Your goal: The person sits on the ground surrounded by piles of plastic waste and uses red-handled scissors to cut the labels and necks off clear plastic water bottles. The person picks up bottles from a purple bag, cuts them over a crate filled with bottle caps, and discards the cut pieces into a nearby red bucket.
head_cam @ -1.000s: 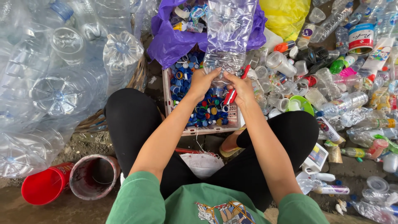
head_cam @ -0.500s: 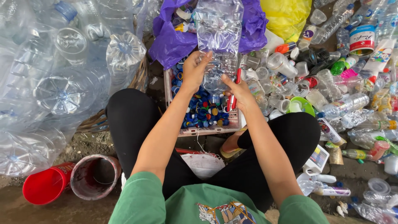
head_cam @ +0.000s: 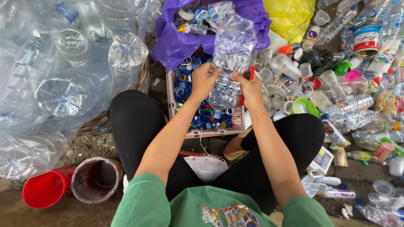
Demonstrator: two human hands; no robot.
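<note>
While both hands grip the clear crushed bottle point(head_cam: 230, 63) upper centre of the frame, above the crate of caps point(head_cam: 206, 113), a firm pinch near its lower end would steady it best. The left hand point(head_cam: 205, 80) clasps its left edge; the right hand point(head_cam: 249, 86) clutches it along with a red tool point(head_cam: 251, 73), both forearms stretched forward.

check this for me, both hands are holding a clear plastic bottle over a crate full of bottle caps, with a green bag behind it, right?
Not quite: the head view shows the bag behind the crate is purple, not green. The rest holds: the left hand and right hand hold a clear plastic bottle over the bottle caps.
</note>
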